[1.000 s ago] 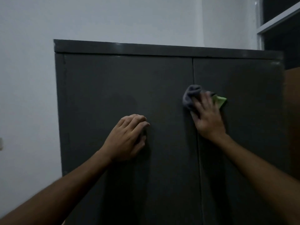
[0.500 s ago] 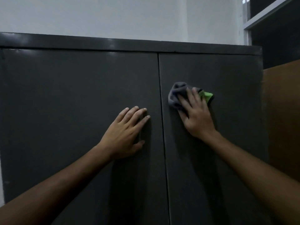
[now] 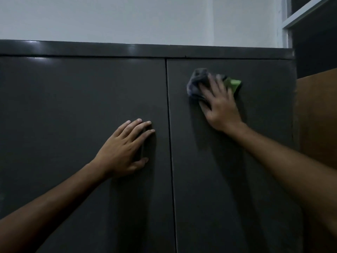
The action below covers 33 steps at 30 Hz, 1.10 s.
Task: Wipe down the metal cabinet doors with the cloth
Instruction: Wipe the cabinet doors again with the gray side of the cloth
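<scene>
A dark grey metal cabinet fills the view, with a left door (image 3: 73,125) and a right door (image 3: 264,125) meeting at a vertical seam. My right hand (image 3: 220,105) presses a crumpled grey and green cloth (image 3: 197,81) flat against the upper part of the right door, a little right of the seam. My left hand (image 3: 125,150) lies flat on the left door, fingers spread, holding nothing, its fingertips just left of the seam. Part of the cloth is hidden under my right fingers.
The cabinet's top edge (image 3: 164,51) runs below a white wall (image 3: 127,17). A brown board (image 3: 317,115) stands right of the cabinet. A white-framed dark opening (image 3: 313,24) is at the top right.
My right hand has carried the cloth from the seam to the right across the upper right door. The camera has shifted right and closer. My left hand stays flat on the left door.
</scene>
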{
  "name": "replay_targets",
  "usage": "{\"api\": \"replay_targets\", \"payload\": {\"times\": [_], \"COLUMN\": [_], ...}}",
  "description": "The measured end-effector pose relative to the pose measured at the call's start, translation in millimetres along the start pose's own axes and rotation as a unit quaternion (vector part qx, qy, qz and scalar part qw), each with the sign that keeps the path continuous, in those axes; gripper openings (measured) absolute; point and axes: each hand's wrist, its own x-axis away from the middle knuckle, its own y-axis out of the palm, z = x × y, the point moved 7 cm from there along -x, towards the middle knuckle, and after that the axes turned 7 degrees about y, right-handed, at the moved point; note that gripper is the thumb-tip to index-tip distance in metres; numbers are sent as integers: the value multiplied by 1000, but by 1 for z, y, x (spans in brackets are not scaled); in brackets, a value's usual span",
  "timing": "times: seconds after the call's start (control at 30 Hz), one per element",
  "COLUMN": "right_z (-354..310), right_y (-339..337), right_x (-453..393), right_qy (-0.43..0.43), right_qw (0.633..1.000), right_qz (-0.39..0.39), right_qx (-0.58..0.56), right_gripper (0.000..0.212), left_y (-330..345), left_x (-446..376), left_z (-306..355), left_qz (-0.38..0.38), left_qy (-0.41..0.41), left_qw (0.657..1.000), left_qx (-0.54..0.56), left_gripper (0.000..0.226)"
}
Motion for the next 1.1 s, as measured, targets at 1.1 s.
{"api": "replay_targets", "payload": {"times": [1.1], "right_z": [9], "right_y": [35], "right_x": [260], "right_qy": [-229], "right_qw": [957], "right_qz": [-172], "right_qx": [44], "right_gripper": [43], "left_y": [-8], "left_x": [-5], "left_z": [10], "left_qz": [-81], "left_qy": [-53], "left_qw": [994], "left_qx": [40], "left_gripper": [120]}}
